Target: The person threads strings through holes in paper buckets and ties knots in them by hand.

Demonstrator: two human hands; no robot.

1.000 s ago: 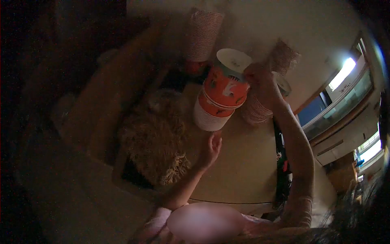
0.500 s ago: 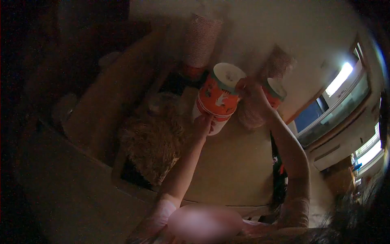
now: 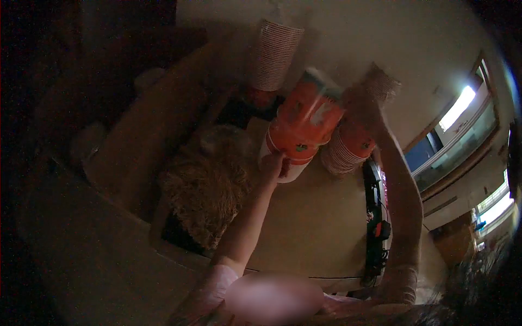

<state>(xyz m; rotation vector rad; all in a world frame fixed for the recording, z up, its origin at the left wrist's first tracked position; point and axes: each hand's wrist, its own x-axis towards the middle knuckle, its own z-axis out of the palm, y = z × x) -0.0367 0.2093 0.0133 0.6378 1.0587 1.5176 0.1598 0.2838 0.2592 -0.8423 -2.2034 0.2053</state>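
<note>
The left hand (image 3: 275,164) grips round orange-and-white paper tubs (image 3: 304,127), seemingly for steadiness. Whether the right hand (image 3: 356,100), at one o'clock, grips, I can't tell.

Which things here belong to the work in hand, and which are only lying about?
Job in hand:
orange tubs; left hand on the lower one, right hand (blurred) by the upper
probably the matching stacks

Apparently just lying about:
shaggy tan bundle
black-and-red object
</note>
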